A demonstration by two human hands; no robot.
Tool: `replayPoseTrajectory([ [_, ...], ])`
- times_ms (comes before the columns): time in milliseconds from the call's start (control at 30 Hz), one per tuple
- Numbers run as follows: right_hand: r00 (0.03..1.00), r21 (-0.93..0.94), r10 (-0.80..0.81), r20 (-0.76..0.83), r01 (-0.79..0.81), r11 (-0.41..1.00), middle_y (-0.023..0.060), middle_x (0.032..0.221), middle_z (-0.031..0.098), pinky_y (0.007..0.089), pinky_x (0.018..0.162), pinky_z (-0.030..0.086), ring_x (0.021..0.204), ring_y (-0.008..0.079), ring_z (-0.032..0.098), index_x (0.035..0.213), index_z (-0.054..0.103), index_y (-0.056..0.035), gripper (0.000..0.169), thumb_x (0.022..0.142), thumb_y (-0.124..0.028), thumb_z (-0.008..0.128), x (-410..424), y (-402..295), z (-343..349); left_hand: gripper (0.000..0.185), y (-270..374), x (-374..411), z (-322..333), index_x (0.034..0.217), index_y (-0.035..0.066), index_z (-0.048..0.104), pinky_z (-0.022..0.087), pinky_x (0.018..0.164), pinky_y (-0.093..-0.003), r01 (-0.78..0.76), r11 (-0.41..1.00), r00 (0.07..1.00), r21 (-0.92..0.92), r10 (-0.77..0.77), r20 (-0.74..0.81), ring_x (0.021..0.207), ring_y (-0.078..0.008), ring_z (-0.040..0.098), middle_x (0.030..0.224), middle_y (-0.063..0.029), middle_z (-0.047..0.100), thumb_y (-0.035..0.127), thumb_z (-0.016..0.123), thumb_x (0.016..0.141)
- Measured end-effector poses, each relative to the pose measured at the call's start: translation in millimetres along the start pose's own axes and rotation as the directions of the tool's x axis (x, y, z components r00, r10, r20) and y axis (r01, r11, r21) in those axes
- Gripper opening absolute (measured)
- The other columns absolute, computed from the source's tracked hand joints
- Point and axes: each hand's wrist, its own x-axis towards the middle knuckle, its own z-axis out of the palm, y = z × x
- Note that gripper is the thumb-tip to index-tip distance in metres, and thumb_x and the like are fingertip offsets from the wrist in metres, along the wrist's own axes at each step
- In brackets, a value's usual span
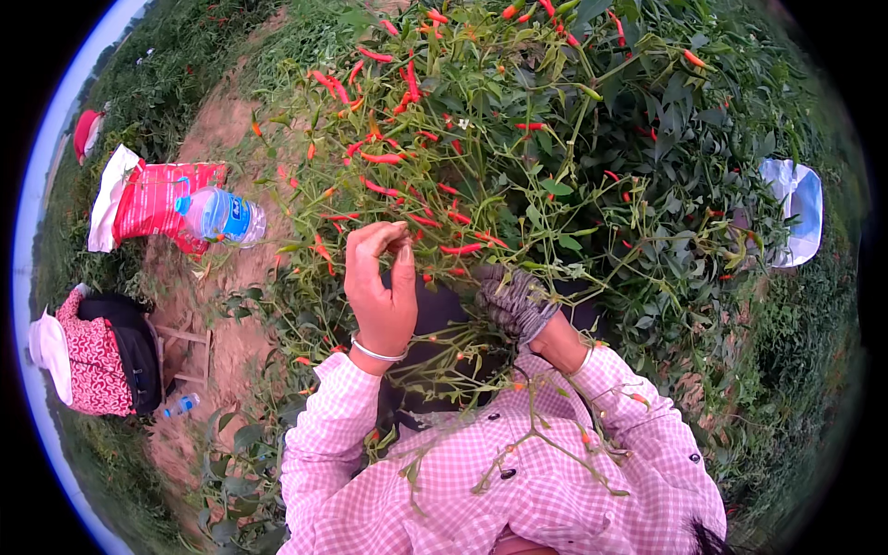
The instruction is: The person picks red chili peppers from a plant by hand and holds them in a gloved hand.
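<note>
My bare left hand (pixel 381 288), a bangle at its wrist, is raised among the stems of a chilli plant (pixel 485 90). Its fingers curl towards the thumb beside slim red chillies (pixel 460 248); whether anything lies between the fingertips is unclear. To its right, my right hand (pixel 513 298) wears a grey knitted glove and is bent inward among the stems. Its fingertips are blurred and partly hidden, so its hold cannot be told. Many red, orange and green chillies hang on the branches ahead of both hands. Thin branches also cross in front of my checked shirt (pixel 472 458).
On the left, a plastic water bottle (pixel 225 215) appears beside a red and white sack (pixel 156 201) on a bare soil path. Lower left, a person (pixel 97 354) in a pale hat is near a wooden frame (pixel 187 354) and a small bottle (pixel 182 404). A clear plastic container (pixel 798 211) is among plants at right.
</note>
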Motion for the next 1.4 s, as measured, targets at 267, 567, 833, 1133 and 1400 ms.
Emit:
replayPoseTrajectory([
  [267,0.991,0.414,0.01,-0.137,0.048,0.909,-0.005,0.06,0.047,0.0167,0.037,0.03,0.046,0.0045,0.041,0.092,0.055,-0.0093,0.012,0.085,-0.019,0.054,24.9,4.4,-2.6,0.019,26.7,0.6,19.5,0.092,0.002,0.055,0.048,0.063,-0.0295,-0.292,0.942,0.85,0.164,0.176,0.496,0.075,-0.0233,0.058,0.086,-0.0119,0.057,0.004,0.06,0.074],
  [567,0.983,0.265,-0.079,-0.166,0.122,0.956,-0.0036,0.07,0.054,0.0164,0.04,0.033,0.051,0.0044,0.045,0.099,0.055,-0.0106,0.019,0.083,-0.02,0.057,6.3,18.5,-35.6,0.024,14.7,-8.4,35.2,0.09,0.004,0.061,0.042,0.066,-0.0346,-0.301,0.893,0.653,0.336,-0.064,0.755,0.07,-0.0244,0.054,0.069,-0.0071,0.06,0.021,0.062,0.072],
  [833,0.967,-0.037,-0.19,-0.169,0.186,0.982,-0.0027,0.069,0.055,0.0191,0.042,0.034,0.05,0.006,0.047,0.093,0.058,-0.0099,0.016,0.08,-0.018,0.06,7.8,14.6,-34.2,0.014,23.1,-16.9,43.8,0.072,0.007,0.059,0.036,0.075,-0.0351,-0.455,0.798,0.66,0.395,0.005,0.751,0.068,-0.0232,0.053,0.066,-0.0081,0.06,0.02,0.064,0.071],
  [1133,0.986,-0.161,-0.163,-0.041,0.155,0.975,-0.0024,0.072,0.053,0.0179,0.048,0.035,0.056,0.0039,0.043,0.1,0.054,-0.0056,0.024,0.079,-0.016,0.06,-4.7,-9.7,-46.5,0.012,43.4,-7.8,32.4,0.071,0.006,0.058,0.034,0.083,-0.0388,-0.3,0.906,0.722,0.299,0.011,0.692,0.067,-0.0207,0.051,0.062,-0.0049,0.055,0.016,0.065,0.07],
  [1400,0.847,-0.647,-0.529,0.045,0.429,0.631,-0.0004,0.078,0.055,0.021,0.055,0.042,0.063,0.0081,0.05,0.093,0.055,-0.008,0.016,0.083,-0.021,0.056,-25.3,7.2,-39.3,0.029,58.9,-12.8,42.4,0.095,0.005,0.056,0.043,0.07,-0.0363,-0.351,0.919,0.591,0.179,0.069,0.803,0.075,-0.0266,0.054,0.082,-0.0109,0.056,0.012,0.066,0.069],
])
